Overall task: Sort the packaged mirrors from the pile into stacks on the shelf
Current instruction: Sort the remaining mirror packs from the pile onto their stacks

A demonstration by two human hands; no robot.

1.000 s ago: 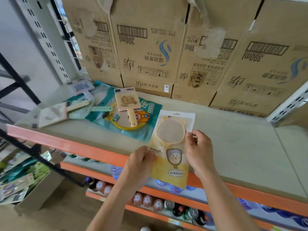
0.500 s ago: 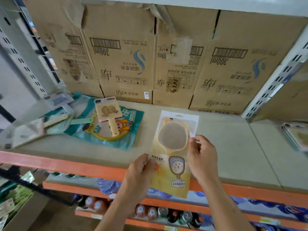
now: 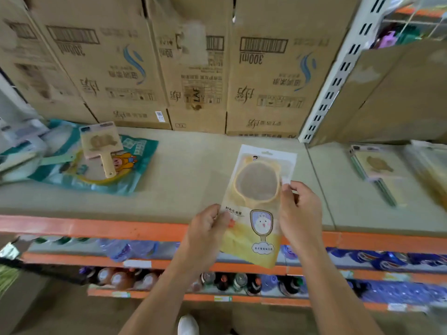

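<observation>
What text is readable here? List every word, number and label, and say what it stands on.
"300ml", upside down, on the right brown cardboard carton and the left brown cardboard carton.
"LAF", sideways, on the middle brown cardboard carton.
"时尚化妆镜" on the yellow packaged round mirror.
Other carton print and the white price tags on the lower shelf rail: too blurred to read.

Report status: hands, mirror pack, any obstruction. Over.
Both gripping: left hand, right hand on side edges of the yellow packaged mirror. Held over the shelf front, not set down. Unsorted pile left, stack right; nothing blocks the gap between.
</observation>
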